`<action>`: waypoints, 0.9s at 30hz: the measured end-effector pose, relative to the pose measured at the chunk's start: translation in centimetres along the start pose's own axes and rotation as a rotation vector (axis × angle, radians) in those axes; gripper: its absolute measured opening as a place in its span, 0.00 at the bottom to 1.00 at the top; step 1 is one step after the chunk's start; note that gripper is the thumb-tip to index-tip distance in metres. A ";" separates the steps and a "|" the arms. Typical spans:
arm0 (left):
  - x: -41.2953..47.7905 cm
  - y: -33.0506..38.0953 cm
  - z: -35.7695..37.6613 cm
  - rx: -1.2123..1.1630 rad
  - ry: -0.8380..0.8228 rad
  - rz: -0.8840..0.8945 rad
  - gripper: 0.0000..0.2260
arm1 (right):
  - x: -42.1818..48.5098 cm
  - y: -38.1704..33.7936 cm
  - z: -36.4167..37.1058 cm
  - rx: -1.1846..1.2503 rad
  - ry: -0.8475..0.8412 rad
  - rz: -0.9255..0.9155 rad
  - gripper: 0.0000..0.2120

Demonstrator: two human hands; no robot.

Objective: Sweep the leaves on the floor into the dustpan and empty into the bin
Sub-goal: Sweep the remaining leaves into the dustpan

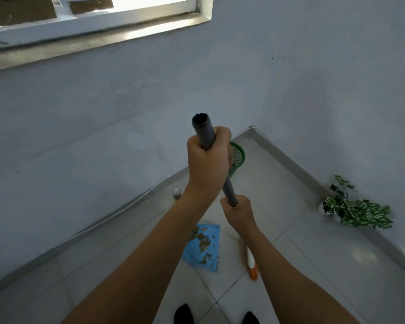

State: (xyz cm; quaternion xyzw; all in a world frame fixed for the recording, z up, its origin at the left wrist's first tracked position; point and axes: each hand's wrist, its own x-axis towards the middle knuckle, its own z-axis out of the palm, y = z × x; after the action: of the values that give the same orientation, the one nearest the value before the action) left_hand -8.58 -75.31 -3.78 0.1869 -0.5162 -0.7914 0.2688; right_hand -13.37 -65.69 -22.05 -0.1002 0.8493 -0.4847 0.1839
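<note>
I hold a grey broom handle with both hands. My left hand grips it near the top end, and my right hand grips it lower down. The broom's white and orange head touches the tiled floor just right of a blue dustpan. Brown leaf bits lie scattered inside the dustpan. A green mesh bin stands in the room's corner, partly hidden behind my left hand.
A potted plant with green and white leaves sits against the right wall. A small white and yellow object stands by the left wall's skirting. My two dark shoes show at the bottom. A window is high on the left wall.
</note>
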 end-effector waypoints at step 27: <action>0.5 8.0 2.7 0.098 -0.095 0.181 0.21 | -1.2 -8.2 1.5 0.242 0.021 -0.108 0.21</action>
State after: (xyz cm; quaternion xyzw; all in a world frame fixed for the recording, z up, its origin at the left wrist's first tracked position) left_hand -8.63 -76.32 4.64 0.1149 -0.5814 -0.7455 0.3051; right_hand -11.74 -70.65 -15.44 -0.1177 0.7798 -0.5939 0.1594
